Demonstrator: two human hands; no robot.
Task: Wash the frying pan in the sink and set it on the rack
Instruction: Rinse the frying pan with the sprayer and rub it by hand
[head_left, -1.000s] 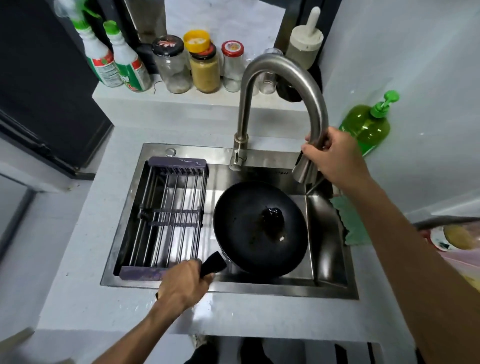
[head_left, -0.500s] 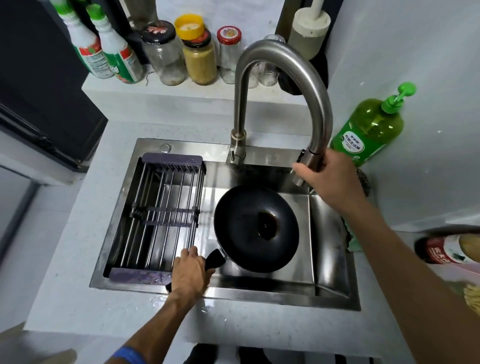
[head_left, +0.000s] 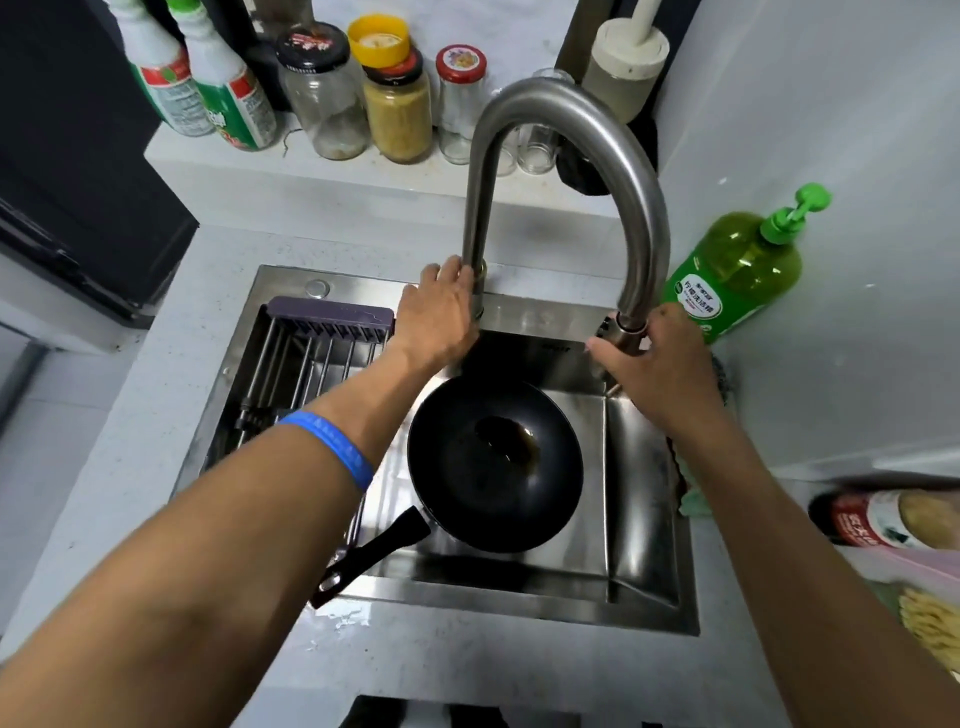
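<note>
A black frying pan (head_left: 493, 462) lies in the steel sink (head_left: 644, 499) with a small dark puddle at its middle. Its black handle (head_left: 371, 556) points to the near left and rests over the sink's front edge, with no hand on it. My left hand (head_left: 439, 317) is at the base of the tall curved faucet (head_left: 566, 114), fingers wrapped against the stem. My right hand (head_left: 660, 364) grips the faucet's spray head (head_left: 626, 330) above the sink's back right. A metal-bar rack (head_left: 311, 358) with a purple end spans the sink's left side, partly hidden by my left forearm.
A green pump bottle of dish soap (head_left: 737, 270) stands right of the faucet. Jars (head_left: 397, 104) and two spray bottles (head_left: 208, 88) line the ledge behind the sink. Packaged food (head_left: 893, 519) lies on the right counter. A green cloth (head_left: 693, 501) sits at the sink's right rim.
My left hand let go of the pan handle and moved up to the faucet base. My right hand stays on the spray head. The pan lies still in the sink.
</note>
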